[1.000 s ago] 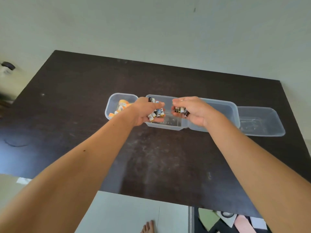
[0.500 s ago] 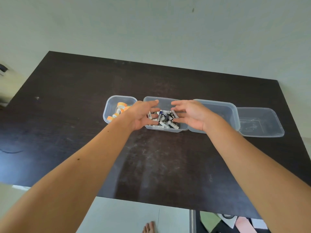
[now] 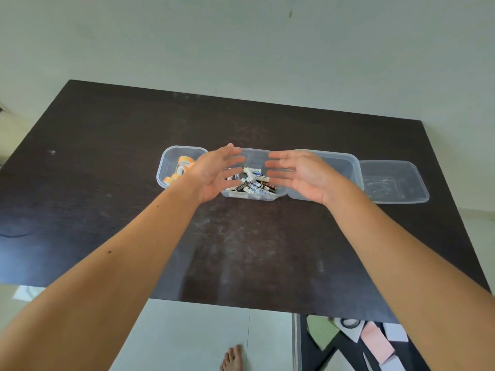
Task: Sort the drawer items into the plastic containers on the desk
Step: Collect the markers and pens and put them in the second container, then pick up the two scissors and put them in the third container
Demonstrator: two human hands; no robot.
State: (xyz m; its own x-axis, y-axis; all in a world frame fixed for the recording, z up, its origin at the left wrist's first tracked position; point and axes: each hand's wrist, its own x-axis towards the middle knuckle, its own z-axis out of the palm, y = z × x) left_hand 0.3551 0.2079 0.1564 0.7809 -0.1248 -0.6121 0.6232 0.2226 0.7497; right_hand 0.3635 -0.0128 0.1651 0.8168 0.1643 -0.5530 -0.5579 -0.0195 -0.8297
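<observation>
Several clear plastic containers stand in a row on the dark desk (image 3: 107, 183). The second container (image 3: 254, 196) holds a heap of batteries (image 3: 254, 182). My left hand (image 3: 214, 172) and my right hand (image 3: 297, 175) hover over it, palms facing each other, fingers straight and spread, holding nothing. The leftmost container (image 3: 167, 162) holds orange and white tape rolls (image 3: 182, 167). The third container (image 3: 345, 162) lies partly behind my right hand. The rightmost container (image 3: 396, 183) looks empty.
The desk's near edge runs across the lower part of the view. Below it is a pale floor with a bare foot (image 3: 233, 357). An open drawer (image 3: 356, 341) at the bottom right shows paper pads and a tape roll. A plain wall stands behind the desk.
One second ago both hands gripped batteries above the second container. They opened, the batteries dropped into it, and both hands now spread flat and apart.
</observation>
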